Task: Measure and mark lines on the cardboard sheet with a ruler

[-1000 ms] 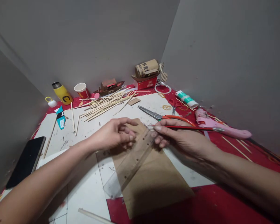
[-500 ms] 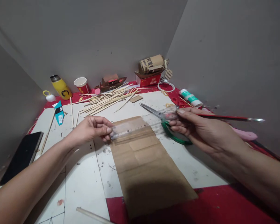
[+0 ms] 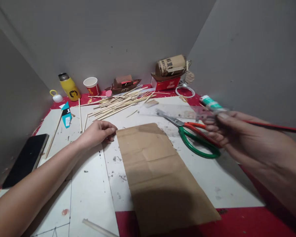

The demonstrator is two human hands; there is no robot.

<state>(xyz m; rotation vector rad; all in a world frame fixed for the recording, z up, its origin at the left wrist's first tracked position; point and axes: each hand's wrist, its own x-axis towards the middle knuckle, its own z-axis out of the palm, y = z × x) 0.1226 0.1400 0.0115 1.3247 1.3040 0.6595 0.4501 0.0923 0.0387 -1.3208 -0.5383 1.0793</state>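
A long piece of brown cardboard (image 3: pixel 160 164) lies in front of me, its near part in shadow. My left hand (image 3: pixel 101 133) is closed, with thumb and fingertips at the cardboard's far left corner. Raised over the right side, my right hand (image 3: pixel 227 128) is closed around a clear plastic ruler (image 3: pixel 172 111), which is blurred. A red pen-like stick (image 3: pixel 273 126) is also in that hand, pointing back to the right. Scissors (image 3: pixel 199 153) with one green and one orange handle lie below the ruler, blades towards the far left; fingers partly hide the orange handle.
Many thin wooden sticks (image 3: pixel 123 103) lie piled at the back. Behind them stand a yellow bottle (image 3: pixel 70 87), a red paper cup (image 3: pixel 91 87) and cardboard boat models (image 3: pixel 124 84). A black phone (image 3: pixel 26 161) is at left; a green-and-white tube (image 3: pixel 212 102) is at right.
My right hand has lifted the ruler off the cardboard and carried it right and away. My left hand has let go of the ruler's end, staying by the corner. The scissors are more exposed.
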